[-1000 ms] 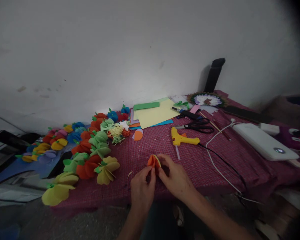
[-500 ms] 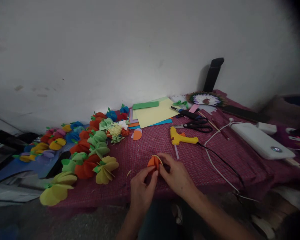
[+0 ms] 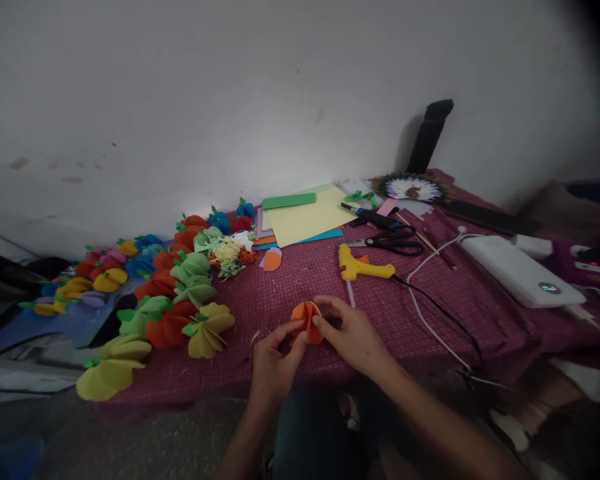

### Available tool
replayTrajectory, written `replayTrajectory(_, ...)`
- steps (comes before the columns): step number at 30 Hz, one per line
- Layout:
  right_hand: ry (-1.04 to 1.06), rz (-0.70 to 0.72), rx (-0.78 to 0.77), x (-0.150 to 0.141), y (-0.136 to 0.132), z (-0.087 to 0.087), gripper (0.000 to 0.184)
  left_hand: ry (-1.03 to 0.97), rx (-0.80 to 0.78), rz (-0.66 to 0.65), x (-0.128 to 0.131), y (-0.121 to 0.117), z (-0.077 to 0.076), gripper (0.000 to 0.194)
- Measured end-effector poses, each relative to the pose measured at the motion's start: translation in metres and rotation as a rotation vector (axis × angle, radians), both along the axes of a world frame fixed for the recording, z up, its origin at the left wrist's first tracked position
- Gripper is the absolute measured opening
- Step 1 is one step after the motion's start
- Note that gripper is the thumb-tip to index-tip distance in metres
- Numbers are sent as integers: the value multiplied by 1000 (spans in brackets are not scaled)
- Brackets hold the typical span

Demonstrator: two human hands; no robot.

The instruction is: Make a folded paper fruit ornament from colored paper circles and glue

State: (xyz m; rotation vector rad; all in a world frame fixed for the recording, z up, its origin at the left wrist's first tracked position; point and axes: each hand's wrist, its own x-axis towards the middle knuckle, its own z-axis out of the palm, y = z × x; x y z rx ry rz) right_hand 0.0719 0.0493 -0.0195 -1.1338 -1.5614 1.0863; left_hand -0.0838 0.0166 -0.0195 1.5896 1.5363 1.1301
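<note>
I watch the left hand (image 3: 274, 362) and right hand (image 3: 356, 338) pinch an orange paper piece (image 3: 301, 312) between nearly closed fingertips, over the checked cloth (image 3: 265, 301); a yellow glue gun (image 3: 369, 269) lies beyond the right fingers.

The left hand (image 3: 275, 363) and right hand (image 3: 356, 339) are bare and slender-fingered, each joined to a slim, uncovered forearm (image 3: 425, 403). Dark teal trousers (image 3: 313, 437) clothe the legs; below shows light-coloured footwear (image 3: 353, 412), its type too dim to tell.
</note>
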Motion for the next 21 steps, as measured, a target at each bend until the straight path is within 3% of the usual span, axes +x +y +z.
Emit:
replayTrajectory(7,-60,39,-5,-1,-2,-1,44,-56,-26,2,-2,4,5,19)
replayTrajectory(17,-20,11,-31,-1,2,-4,36,-20,-51,-105,-5,8,7,20)
replayTrajectory(21,10,30,-48,0,3,-6,36,84,-33,-94,0,6,10,20)
